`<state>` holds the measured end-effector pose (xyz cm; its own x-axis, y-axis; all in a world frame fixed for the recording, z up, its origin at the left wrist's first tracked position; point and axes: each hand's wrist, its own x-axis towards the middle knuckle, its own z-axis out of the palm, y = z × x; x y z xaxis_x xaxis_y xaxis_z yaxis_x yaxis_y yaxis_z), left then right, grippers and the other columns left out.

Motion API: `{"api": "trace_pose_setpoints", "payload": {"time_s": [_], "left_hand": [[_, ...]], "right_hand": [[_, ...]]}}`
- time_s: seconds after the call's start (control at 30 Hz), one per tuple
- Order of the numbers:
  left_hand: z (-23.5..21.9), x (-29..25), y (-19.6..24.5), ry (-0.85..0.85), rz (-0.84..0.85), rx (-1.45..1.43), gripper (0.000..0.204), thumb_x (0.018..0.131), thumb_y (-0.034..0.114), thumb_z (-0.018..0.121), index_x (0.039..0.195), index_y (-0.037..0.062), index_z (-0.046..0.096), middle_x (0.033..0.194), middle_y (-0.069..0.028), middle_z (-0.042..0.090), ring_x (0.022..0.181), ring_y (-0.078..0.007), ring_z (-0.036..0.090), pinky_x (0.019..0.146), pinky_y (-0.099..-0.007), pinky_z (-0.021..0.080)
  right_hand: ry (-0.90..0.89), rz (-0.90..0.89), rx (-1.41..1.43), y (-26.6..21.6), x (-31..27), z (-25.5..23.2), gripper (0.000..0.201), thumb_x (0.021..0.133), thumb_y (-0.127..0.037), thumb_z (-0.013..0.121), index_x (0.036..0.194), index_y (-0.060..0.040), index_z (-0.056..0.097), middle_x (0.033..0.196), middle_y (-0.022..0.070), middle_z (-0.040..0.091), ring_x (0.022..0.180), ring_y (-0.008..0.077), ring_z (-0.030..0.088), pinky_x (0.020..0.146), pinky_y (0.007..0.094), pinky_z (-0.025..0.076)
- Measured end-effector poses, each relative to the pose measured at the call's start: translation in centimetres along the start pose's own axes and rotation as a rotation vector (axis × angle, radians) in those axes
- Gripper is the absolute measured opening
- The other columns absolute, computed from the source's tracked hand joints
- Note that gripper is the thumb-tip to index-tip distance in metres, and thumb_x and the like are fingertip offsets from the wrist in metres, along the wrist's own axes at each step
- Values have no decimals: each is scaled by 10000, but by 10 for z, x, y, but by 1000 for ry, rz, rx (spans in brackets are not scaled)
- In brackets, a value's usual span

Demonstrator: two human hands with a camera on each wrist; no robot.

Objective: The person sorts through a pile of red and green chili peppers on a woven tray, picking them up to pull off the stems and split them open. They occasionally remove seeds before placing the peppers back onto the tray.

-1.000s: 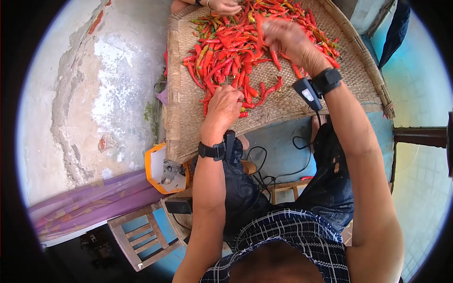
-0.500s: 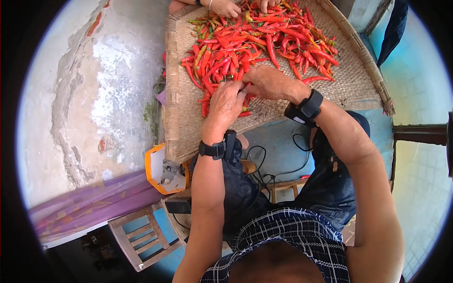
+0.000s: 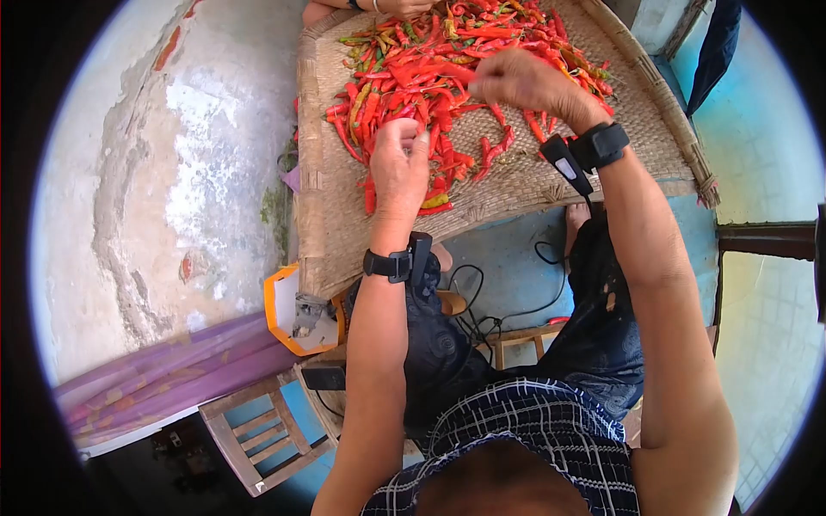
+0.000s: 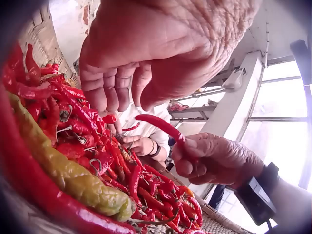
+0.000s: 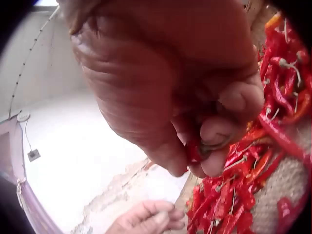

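Observation:
Over the near left part of a heap of red chili peppers (image 3: 413,77), my left hand (image 3: 401,168) hovers with its fingers loosely bent. In the left wrist view nothing shows between that hand's fingers (image 4: 112,90) and thumb. My right hand (image 3: 529,86) is raised over the heap, to the right of the left one. Its thumb and fingers pinch a red chili pepper (image 4: 158,124) near the stem end, and the pointed tip sticks out towards the left hand. In the right wrist view the pepper's green stem lies against the fingers.
The heap lies on a woven tray (image 3: 619,163) with a thick rim. Another person's hand (image 3: 404,7) is at its far edge. A yellow-green pepper (image 4: 73,170) lies among the red ones. Below stand an orange-edged box (image 3: 288,322) and a wooden chair (image 3: 267,430); cables (image 3: 482,318) trail on the floor.
My right hand reached in beside the left hand half a second ago, then rose away to the right with a chili pepper. The left hand shifted slightly farther up the heap.

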<state>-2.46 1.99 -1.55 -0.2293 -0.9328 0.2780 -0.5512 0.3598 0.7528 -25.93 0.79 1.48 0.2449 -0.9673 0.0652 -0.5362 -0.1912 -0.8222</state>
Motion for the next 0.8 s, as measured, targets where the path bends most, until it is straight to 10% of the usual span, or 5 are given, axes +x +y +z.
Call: {"api": "trace_pose_setpoints", "payload": {"time_s": [0.1,0.17,0.3,0.4,0.8], "left_hand": [[10,-3,5,-196,361,367,324,798,168,646,1081,33,566,1063,-147,579,993,-291,536,877,-363,432],[18,-8,8,-281,343,351,383,774,195,657,1119,57,565,1135,-149,542,1050,-335,482,910,-396,406],[30,-14,-1,-484,404,460,323,766,172,647,1068,72,591,1063,-123,567,1005,-325,499,867,-392,425],[28,-12,2,-519,372,524,197,759,115,619,945,52,611,974,-122,573,956,-328,501,836,-397,433],[-10,-2,1,-196,24,111,67,869,85,543,913,35,547,919,-122,634,794,-214,603,713,-272,448]], "right_hand": [[565,26,517,9,7,2,338,819,-298,638,935,20,647,708,82,627,630,131,575,592,308,476],[662,-43,555,19,16,0,543,860,-360,600,1242,12,496,867,68,628,672,116,556,603,264,470],[542,-52,180,30,14,3,277,806,-241,645,946,-2,636,732,102,638,648,165,598,608,326,492],[-104,-179,-209,34,8,17,159,767,-133,633,889,-31,630,845,116,642,738,250,613,654,377,487],[-255,32,-585,21,-16,53,172,738,-105,597,846,24,631,865,208,641,861,371,619,708,428,503]]}}
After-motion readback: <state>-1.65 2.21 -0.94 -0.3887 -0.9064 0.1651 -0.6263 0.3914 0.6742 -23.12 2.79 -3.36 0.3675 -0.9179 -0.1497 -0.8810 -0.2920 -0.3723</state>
